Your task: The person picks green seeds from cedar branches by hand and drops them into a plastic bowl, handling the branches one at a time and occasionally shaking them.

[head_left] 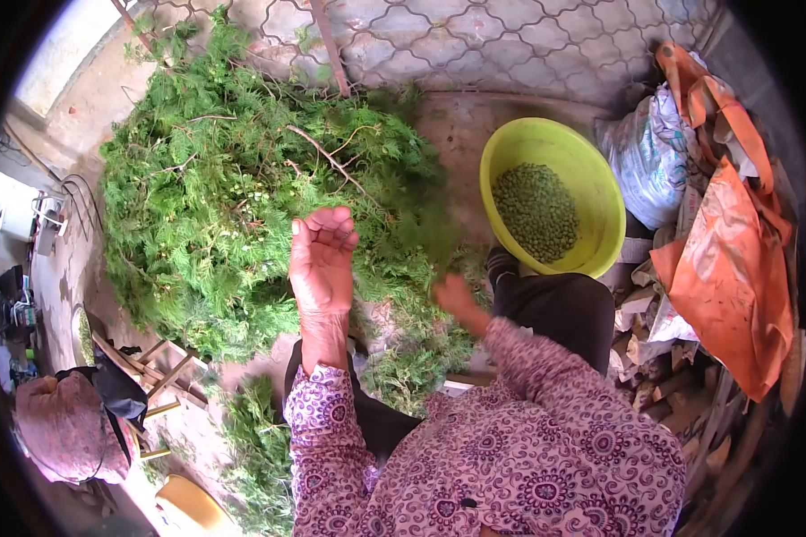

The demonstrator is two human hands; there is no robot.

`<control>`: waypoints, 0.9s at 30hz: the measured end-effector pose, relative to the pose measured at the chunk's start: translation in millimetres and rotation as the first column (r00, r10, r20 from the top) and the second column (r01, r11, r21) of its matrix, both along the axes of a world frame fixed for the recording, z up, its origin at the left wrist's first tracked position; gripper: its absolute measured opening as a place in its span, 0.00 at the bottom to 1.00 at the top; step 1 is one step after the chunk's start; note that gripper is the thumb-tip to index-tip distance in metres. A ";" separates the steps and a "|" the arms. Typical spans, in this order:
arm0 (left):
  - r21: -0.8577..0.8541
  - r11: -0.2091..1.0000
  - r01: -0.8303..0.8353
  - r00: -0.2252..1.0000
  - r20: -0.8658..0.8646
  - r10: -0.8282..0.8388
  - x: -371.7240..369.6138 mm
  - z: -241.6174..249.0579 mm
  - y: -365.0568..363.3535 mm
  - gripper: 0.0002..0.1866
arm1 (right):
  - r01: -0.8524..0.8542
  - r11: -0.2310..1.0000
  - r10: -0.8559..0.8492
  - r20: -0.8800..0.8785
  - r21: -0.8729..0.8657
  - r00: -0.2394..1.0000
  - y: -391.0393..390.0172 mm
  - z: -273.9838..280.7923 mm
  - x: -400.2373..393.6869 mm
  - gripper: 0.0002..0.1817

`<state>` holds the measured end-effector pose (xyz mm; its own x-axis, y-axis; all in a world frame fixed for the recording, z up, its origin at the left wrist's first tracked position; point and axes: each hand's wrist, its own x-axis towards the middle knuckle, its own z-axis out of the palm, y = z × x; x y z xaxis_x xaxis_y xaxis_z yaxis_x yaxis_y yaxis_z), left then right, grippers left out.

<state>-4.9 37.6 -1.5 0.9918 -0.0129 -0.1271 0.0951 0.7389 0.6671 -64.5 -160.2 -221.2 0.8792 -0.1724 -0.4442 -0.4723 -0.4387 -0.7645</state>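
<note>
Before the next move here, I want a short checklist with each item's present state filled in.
1. Left hand clear of the basin: ok, raised apart from it, palm showing.
2. Nothing hidden under the left hand's curled fingers: cannot tell.
3. Right hand grip: cannot tell, motion blur covers it.
4. Basin's opening uncovered: ok, nothing lies across it.
5. Room left in the basin: ok, the small green pieces sit below the rim.
6. Greenery all in the main heap: not ok, a smaller patch lies apart.
</note>
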 end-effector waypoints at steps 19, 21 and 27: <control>-0.069 0.998 -0.001 0.999 -0.035 -0.002 -12.4 6.7 12.9 0.23 | -0.453 0.873 0.454 -0.038 -0.183 0.890 -13.7 -45.3 28.0 0.18; -0.076 0.997 0.004 1.000 -0.020 -0.005 -11.4 8.0 15.8 0.23 | -0.468 0.880 0.466 -0.050 -0.078 0.883 -17.6 -61.2 26.7 0.18; -0.115 0.993 0.009 1.000 -0.007 -0.010 -12.5 12.5 19.1 0.24 | -0.301 0.926 0.232 -0.287 -0.227 0.929 -38.4 -76.0 26.3 0.24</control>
<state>-17.4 56.7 11.0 0.9905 -0.0370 -0.1321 0.1072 0.8094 0.5774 -38.2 -198.6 -297.2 0.7745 -0.0874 -0.6265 -0.4695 -0.7432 -0.4767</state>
